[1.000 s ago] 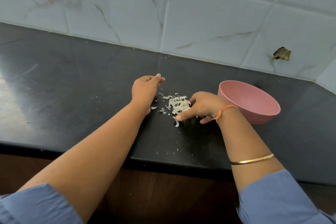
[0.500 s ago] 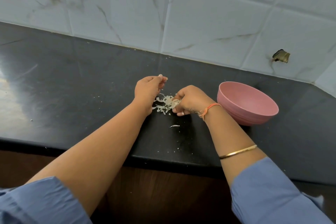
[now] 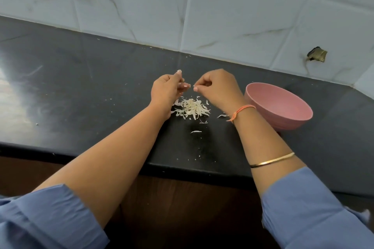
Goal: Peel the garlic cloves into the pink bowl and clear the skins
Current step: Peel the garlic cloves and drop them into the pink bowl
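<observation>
The left hand (image 3: 168, 92) is curled, pinching a small white bit (image 3: 179, 71) at its raised fingertips; clove or skin, I cannot tell. The right hand (image 3: 219, 89) faces it, just apart, thumb and forefinger curled together; whether they hold anything is unclear. Below, between them, a loose pile of pale garlic skins (image 3: 191, 108) lies on the black stone counter (image 3: 81, 87). The round pink bowl (image 3: 283, 122) stands just right of the right wrist, partly covered by it. Bare counter stretches leftward; its front edge passes under both forearms.
</observation>
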Demonstrator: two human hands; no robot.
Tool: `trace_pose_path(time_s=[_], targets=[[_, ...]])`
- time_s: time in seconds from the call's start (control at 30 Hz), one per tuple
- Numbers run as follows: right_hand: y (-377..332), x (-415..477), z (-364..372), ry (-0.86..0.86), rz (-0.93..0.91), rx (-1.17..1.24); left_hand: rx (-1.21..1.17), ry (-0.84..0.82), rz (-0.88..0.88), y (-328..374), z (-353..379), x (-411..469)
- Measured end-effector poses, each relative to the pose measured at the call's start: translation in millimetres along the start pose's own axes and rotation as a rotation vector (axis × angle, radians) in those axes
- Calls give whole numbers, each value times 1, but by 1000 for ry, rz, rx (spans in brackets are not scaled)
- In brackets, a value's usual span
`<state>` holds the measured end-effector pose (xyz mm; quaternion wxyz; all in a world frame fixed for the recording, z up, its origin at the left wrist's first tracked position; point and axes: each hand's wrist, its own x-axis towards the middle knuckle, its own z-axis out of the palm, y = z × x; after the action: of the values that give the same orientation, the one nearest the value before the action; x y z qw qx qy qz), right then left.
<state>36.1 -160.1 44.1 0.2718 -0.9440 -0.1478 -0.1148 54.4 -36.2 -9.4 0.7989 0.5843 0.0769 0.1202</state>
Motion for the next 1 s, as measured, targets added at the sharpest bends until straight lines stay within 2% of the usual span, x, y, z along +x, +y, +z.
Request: trace_pose_path(time_s=[0.07,0.13,0.23,0.3,0.37,0.47,0.5,0.67,0.73,0.83,1.0], targets=[[4,0,1,-150,19,-60,60,-6,71,-3,-1,0],[9,2,2,-156,51,-43,178,-2,159,-6,-2,2],[12,2,7,32,95,149,353,6,253,-5,-3,0],[14,3,9,181,42,133,379,23,274,-3,-4,-2],[12,3,7,176,-7,27,415,61,266,-2,-4,-4],[13,4,7,-37,12,-62,425,110,251,-2,-5,-3],[13,4,7,-55,19,-81,420,122,250,-2,-5,-3],[17,5,15,170,-18,-72,479,131,254,0,-6,-3],[17,6,18,129,-4,-20,515,133,254,0,-6,-2],[25,8,20,4,74,193,559,118,242,-1,-5,0],[42,9,31,26,237,283,551,-26,151,-6,-4,3]])
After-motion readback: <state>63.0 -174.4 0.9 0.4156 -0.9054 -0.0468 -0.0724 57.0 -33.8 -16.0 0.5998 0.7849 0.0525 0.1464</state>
